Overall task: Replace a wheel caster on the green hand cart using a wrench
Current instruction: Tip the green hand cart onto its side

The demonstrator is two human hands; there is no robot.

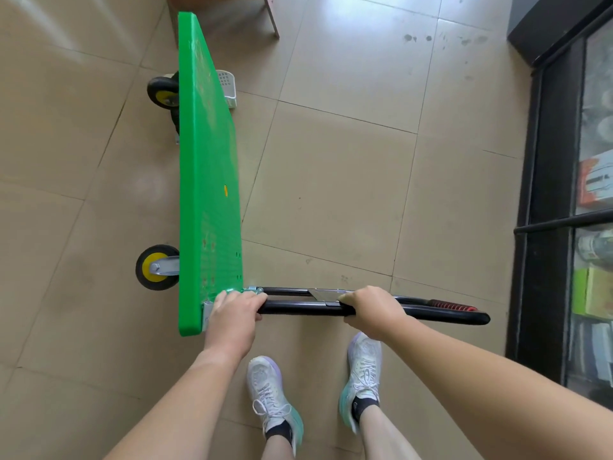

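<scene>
While the green hand cart (209, 180) stands tipped on its long edge on the tiled floor (331, 194), its near caster (156, 267) and far caster (162, 92) sticking out to the left, I hold its black handle (298, 307), which juts out to the right just ahead of my shoes (268, 390). My left hand (232, 318) has its fingers curled over the handle's end by the hinge at the deck's near corner. My right hand (371, 312) is wrapped tight round the tube further along.

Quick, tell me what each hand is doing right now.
Left hand: closed on the handle, at its cart end.
Right hand: closed on the handle, farther along.
</scene>
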